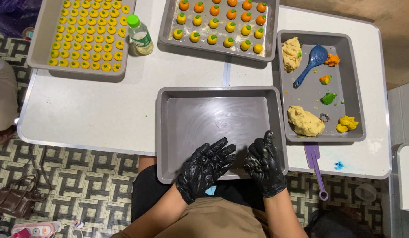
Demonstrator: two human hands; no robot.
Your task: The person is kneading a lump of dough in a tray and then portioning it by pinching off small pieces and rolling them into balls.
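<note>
At 10 o'clock, a grey tray (pixel 39 48) of small yellow, green-centred pieces is cut off by the top edge. Beside it stands a green-capped plastic oil bottle (pixel 140 36). At 12 o'clock, a second tray (pixel 167 31) of round orange and yellow pieces is likewise cropped.

Centre: an empty grey metal tray (pixel 200 114), its surface smeared and glossy. Over its 6 o'clock rim, the left hand (pixel 204 167), in a crinkled black glove, lies spread and grasps nothing. The right hand (pixel 264 161), gloved alike, is curled; contents cannot be determined.

At 3 o'clock, a tray (pixel 352 83) holds pale dough lumps, coloured scraps and a blue slotted spoon (pixel 311 64).
</note>
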